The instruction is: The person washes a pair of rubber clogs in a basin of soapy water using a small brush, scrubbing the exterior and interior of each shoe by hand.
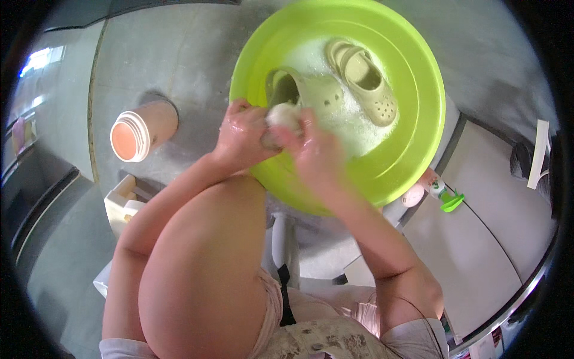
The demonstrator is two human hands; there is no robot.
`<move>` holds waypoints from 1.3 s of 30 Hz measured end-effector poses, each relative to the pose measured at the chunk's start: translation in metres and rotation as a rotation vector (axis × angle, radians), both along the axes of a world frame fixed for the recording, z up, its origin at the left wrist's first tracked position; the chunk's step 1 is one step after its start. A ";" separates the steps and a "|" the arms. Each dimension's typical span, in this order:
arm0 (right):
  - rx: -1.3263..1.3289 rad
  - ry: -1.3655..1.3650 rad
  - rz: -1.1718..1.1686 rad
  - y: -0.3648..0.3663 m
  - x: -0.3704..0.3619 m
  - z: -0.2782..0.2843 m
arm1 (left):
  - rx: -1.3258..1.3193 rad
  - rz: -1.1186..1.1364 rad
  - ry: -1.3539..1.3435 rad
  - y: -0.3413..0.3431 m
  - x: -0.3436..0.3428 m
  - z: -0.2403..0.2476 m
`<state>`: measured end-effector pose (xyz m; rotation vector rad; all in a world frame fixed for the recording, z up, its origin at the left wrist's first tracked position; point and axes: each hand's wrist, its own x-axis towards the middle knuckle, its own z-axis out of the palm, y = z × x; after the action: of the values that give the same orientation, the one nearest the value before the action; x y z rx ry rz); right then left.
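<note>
A pale green clog (323,94) tilts on its side over suds in the lime-green basin (427,107). My left hand (244,134) is closed round its heel end, at the basin's near left rim. My right hand (315,152), smeared by motion, presses a whitish, rounded, sponge-like thing (284,116) against that end of the clog. Blur hides the exact kind of this thing. Both hands look wet. The matching clog (373,99) lies sole down in the suds at the right, touched by neither hand.
On the grey floor at the left lies a peach-coloured open-mouthed bottle (152,122). A white plastic piece (119,206) stands near my left forearm. Right of the basin are a bottle with a green trigger (452,200) and a pale panel (478,251).
</note>
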<state>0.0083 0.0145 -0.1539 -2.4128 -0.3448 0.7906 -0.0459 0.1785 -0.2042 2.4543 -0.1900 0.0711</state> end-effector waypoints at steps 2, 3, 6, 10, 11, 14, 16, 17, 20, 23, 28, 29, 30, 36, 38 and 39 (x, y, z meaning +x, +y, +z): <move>0.053 0.041 -0.123 -0.001 0.006 0.000 | -0.003 -0.033 -0.031 0.002 -0.003 0.001; -0.006 0.027 -0.037 0.001 0.001 0.007 | -0.010 -0.028 -0.014 0.004 -0.005 0.000; 0.021 0.054 0.000 -0.004 -0.005 0.001 | -0.029 -0.019 0.032 0.000 -0.004 0.000; 0.004 0.035 -0.020 -0.008 0.005 0.001 | -0.009 -0.021 0.084 -0.003 -0.004 0.003; 0.008 0.039 -0.020 -0.008 -0.002 -0.002 | -0.004 -0.020 0.088 -0.004 -0.002 0.002; 0.162 -0.087 0.019 -0.010 -0.009 -0.008 | -0.083 0.050 -0.063 -0.006 0.006 0.000; -0.046 0.079 -0.083 -0.013 0.019 -0.010 | 0.017 -0.048 0.008 -0.004 0.004 -0.002; -0.039 0.079 -0.082 -0.009 0.011 -0.005 | 0.024 -0.047 0.007 -0.003 0.004 -0.004; -0.096 -0.090 0.148 -0.012 -0.008 0.000 | -0.098 0.031 -0.037 -0.006 0.000 -0.005; -0.126 -0.026 -0.097 -0.036 0.018 -0.030 | -0.004 -0.042 -0.013 -0.002 0.004 0.004; 0.372 -0.116 -0.727 -0.095 -0.010 -0.129 | 0.030 -0.051 0.072 -0.002 0.002 0.007; 0.460 -0.138 -0.868 -0.097 -0.004 -0.139 | 0.026 -0.056 0.079 -0.002 0.001 0.006; 0.172 -0.155 -0.898 -0.098 0.004 -0.149 | 0.027 -0.026 0.067 -0.003 0.001 0.006; 0.235 0.277 -0.763 -0.067 -0.021 -0.169 | -0.020 0.108 0.057 -0.007 0.001 0.009; 0.676 0.406 -1.000 -0.031 -0.022 -0.103 | -0.024 0.152 0.063 -0.003 0.002 0.012; 0.673 0.409 -1.005 -0.022 -0.026 -0.078 | -0.002 0.134 0.056 -0.004 0.002 0.011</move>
<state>-0.0173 -0.0072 -0.2319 -1.4367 0.6330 0.5291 -0.0443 0.1750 -0.1932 2.4610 -0.0011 0.0605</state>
